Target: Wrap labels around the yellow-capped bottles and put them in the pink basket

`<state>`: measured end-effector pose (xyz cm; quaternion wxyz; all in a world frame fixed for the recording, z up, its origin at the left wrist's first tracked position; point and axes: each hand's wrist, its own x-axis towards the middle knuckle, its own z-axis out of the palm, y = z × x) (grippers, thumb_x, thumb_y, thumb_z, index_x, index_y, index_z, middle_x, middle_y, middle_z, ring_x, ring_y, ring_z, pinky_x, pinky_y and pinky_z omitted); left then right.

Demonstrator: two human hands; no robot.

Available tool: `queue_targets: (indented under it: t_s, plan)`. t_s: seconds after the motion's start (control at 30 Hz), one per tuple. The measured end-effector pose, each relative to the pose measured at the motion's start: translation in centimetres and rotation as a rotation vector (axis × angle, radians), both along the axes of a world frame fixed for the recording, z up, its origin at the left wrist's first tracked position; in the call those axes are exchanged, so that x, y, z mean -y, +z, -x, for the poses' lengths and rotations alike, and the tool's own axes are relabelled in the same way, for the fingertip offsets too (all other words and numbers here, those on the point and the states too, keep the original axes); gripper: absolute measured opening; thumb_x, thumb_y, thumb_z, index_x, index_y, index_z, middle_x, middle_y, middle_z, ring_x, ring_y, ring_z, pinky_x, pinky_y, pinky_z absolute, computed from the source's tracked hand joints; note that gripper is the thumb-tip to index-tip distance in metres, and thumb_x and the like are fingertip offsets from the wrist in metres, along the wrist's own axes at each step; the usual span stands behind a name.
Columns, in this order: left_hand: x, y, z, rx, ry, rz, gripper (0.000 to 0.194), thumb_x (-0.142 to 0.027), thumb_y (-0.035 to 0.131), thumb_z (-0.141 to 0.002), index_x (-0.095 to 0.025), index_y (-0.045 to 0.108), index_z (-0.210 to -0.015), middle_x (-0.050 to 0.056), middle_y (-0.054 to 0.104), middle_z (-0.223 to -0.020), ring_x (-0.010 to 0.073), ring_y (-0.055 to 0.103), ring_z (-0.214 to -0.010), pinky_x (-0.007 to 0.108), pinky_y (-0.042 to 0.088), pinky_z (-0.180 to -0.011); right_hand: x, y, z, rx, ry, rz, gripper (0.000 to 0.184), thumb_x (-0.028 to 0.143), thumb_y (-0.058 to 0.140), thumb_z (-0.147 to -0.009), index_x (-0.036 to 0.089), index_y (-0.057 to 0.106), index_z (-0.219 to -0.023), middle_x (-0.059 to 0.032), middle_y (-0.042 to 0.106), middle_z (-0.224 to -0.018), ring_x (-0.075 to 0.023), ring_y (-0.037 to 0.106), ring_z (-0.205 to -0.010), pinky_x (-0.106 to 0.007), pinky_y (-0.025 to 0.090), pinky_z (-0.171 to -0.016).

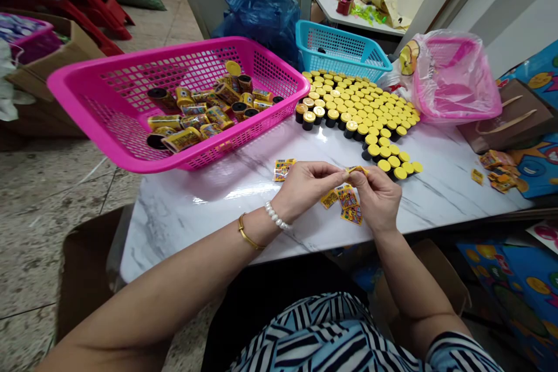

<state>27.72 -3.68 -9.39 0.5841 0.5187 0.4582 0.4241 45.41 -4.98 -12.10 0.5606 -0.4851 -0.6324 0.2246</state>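
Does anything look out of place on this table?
A round yellow cap stands tilted on edge above the yellow-labelled jars heaped on their sides in the pink plastic mesh basket, unlike the yellow-capped black jars standing upright on the white marble table. Its jar body, if any, is hidden.

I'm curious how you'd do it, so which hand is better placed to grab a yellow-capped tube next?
Probably the right hand. It sits just below the yellow-capped tubes, closer to them than the left hand. Both hands are pinching a small label right now, though.
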Motion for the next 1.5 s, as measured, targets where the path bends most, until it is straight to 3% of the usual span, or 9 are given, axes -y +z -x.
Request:
queue_targets:
  t_s: [0.17, 0.23, 0.43, 0.77, 0.9, 1.0, 1.13, 1.23, 1.5]
  plan:
    - [-0.3, -0.9, 0.0, -0.073, 0.051, -0.151, 0.022, -0.036, 0.083, -0.078, -0.014, 0.08, -0.078, 0.006, 0.076, -0.079, 0.0126, 0.061, -0.068, 0.024, 0.047, -0.064, 0.0, -0.2, -0.6, -0.16, 0.068, 0.205, 0.027, 0.04, 0.078, -0.09, 0.024, 0.078, -0.112, -0.0031, 0.079, -0.097, -0.0151, 0.071, -0.08, -0.031, 0.06, -0.075]
    - [-0.2, -1.1, 0.0, -0.162, 0.09, -0.258, 0.016, -0.031, 0.08, -0.081, -0.015, 0.08, -0.078, 0.006, 0.076, -0.081, 0.013, 0.062, -0.07, 0.025, 0.047, -0.066, -0.1, -0.4, -0.8, -0.271, 0.064, 0.257, 0.029, 0.036, 0.083, -0.085, 0.023, 0.076, -0.11, -0.0019, 0.079, -0.093, -0.0138, 0.071, -0.076, -0.029, 0.061, -0.073]
    - [0.3, -0.7, 0.2, -0.405, 0.095, -0.428, 0.014, -0.028, 0.081, -0.08, -0.018, 0.084, -0.089, 0.003, 0.07, -0.078, 0.0109, 0.056, -0.063, 0.025, 0.043, -0.063, 0.1, -0.8, -0.4, -0.178, 0.01, 0.174, 0.024, 0.027, 0.082, -0.085, 0.023, 0.075, -0.108, 0.0002, 0.076, -0.088, -0.0134, 0.07, -0.079, -0.029, 0.058, -0.076]
    - [-0.4, 0.0, 0.7, -0.142, 0.116, -0.021, 0.025, -0.041, 0.086, -0.074, -0.017, 0.084, -0.082, 0.006, 0.077, -0.077, 0.0153, 0.063, -0.065, 0.026, 0.046, -0.061, -0.2, -1.5, 0.3, -0.041, 0.02, 0.086, 0.036, 0.024, 0.074, -0.09, 0.027, 0.069, -0.125, 0.004, 0.072, -0.083, -0.0114, 0.064, -0.071, -0.029, 0.056, -0.075]
    - [-0.5, -0.1, 0.6, -0.144, 0.115, -0.042, 0.026, -0.04, 0.09, -0.069, -0.016, 0.084, -0.077, 0.008, 0.078, -0.082, 0.0163, 0.066, -0.072, 0.026, 0.049, -0.064, 0.1, -1.6, 0.4, 0.031, 0.001, 0.091, 0.035, 0.026, 0.072, -0.092, 0.025, 0.068, -0.126, 0.0035, 0.073, -0.083, -0.0105, 0.062, -0.067, -0.028, 0.054, -0.07]
    - [-0.7, -0.1, 0.6, -0.142, 0.116, 0.001, 0.027, -0.04, 0.091, -0.067, -0.015, 0.081, -0.074, 0.005, 0.072, -0.069, 0.0117, 0.057, -0.059, 0.023, 0.042, -0.054, 0.6, -1.2, -0.9, 0.175, -0.017, 0.06, 0.034, 0.032, 0.072, -0.094, 0.025, 0.068, -0.127, 0.0009, 0.074, -0.088, -0.0118, 0.061, -0.066, -0.029, 0.054, -0.067]
    - [-1.1, -0.3, 0.5, 0.04, 0.049, 0.207, 0.03, -0.041, 0.089, -0.07, -0.015, 0.075, -0.073, -0.002, 0.059, -0.054, 0.0052, 0.038, -0.042, 0.021, 0.025, -0.042, 0.6, -1.3, -6.0, 0.517, -0.357, -0.133, 0.029, 0.037, 0.071, -0.095, 0.025, 0.073, -0.122, -0.0077, 0.072, -0.104, -0.0208, 0.064, -0.089, -0.039, 0.056, -0.088]
    - [-1.4, -1.0, 0.4, 0.171, -0.067, 0.304, 0.033, -0.042, 0.09, -0.071, -0.015, 0.073, -0.076, -0.003, 0.056, -0.052, 0.0043, 0.037, -0.039, 0.02, 0.019, -0.041, 0.2, -2.2, -9.8, 0.784, -0.602, -0.117, 0.033, 0.043, 0.068, -0.096, 0.024, 0.076, -0.122, -0.0122, 0.066, -0.108, -0.0267, 0.061, -0.098, -0.044, 0.054, -0.092]
    - [-1.7, -2.0, 0.3, 0.277, -0.076, 0.394, 0.03, -0.03, 0.092, -0.07, -0.014, 0.069, -0.08, 0.0, 0.064, -0.062, 0.003, 0.041, -0.041, 0.018, 0.018, -0.04, 0.2, -3.4, -10.4, 0.926, -0.565, -0.081, 0.023, 0.041, 0.064, -0.097, 0.021, 0.067, -0.107, -0.0135, 0.069, -0.114, -0.0289, 0.063, -0.106, -0.04, 0.052, -0.09]
